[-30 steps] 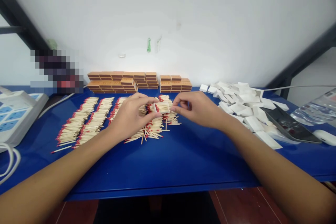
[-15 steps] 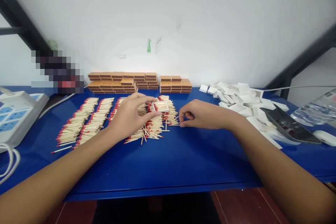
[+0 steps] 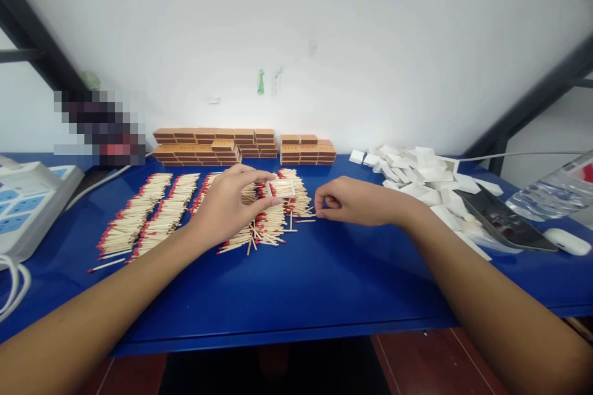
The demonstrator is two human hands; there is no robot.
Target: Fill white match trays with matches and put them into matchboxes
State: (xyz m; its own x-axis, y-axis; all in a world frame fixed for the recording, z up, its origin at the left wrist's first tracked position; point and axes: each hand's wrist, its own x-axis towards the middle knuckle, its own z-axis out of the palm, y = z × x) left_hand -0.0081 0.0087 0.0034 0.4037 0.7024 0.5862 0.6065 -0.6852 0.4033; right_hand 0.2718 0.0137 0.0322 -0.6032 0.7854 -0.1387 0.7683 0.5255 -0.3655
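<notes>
Blue table [image 3: 296, 284], heaped with matches [image 3: 152, 213]. Left hand [image 3: 227, 203]: pinching tray [image 3: 281, 189] full of matches, just above heap. Right hand [image 3: 356, 202]: fingertips curled together beside heap; grasp unclear.

We can read no text, number or brand anywhere. The orange matchboxes [image 3: 241, 143] stacked along the wall carry a thin dark line of print, too small to make out. A patch at far left is pixelated.
</notes>
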